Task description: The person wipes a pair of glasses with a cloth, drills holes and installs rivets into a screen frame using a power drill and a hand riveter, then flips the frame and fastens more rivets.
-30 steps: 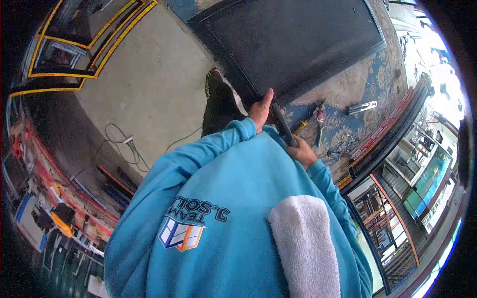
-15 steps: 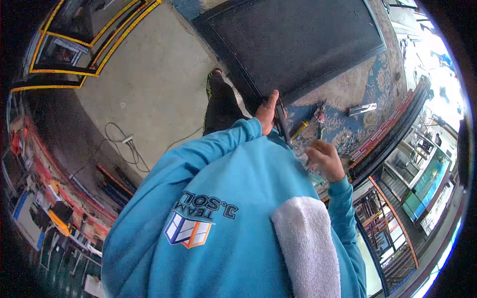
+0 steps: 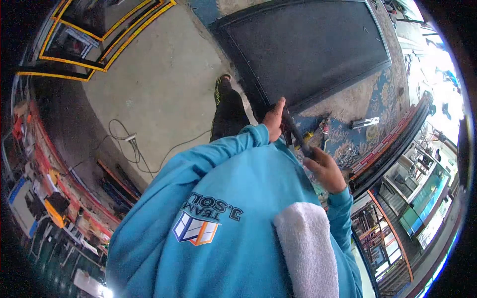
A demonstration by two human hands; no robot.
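Panel (image 3: 308,54) lies ahead of the person, dark and flat, its near corner ending at the left hand (image 3: 274,123). Bare floor (image 3: 154,64) stretches left of it, open as far as the yellow-edged frames (image 3: 74,63) and a cable (image 3: 130,137). Right of the panel, room is tighter: pliers (image 3: 325,126) and scattered bits lie on the rug (image 3: 382,97), bounded by stacked bars (image 3: 392,139).

A dark strip (image 3: 297,132) slants between the hands, just in front of the shirt (image 3: 238,184). The left hand grips its upper end, thumb up; the right hand (image 3: 325,171) curls round its lower end. Half a second ago the right hand was blurred and off the strip. Since then the panel and frames have shifted lower and rightward in view.

The left fingers are mostly hidden, and so is the strip's tip inside the right hand. The panel's far edge is cut off.
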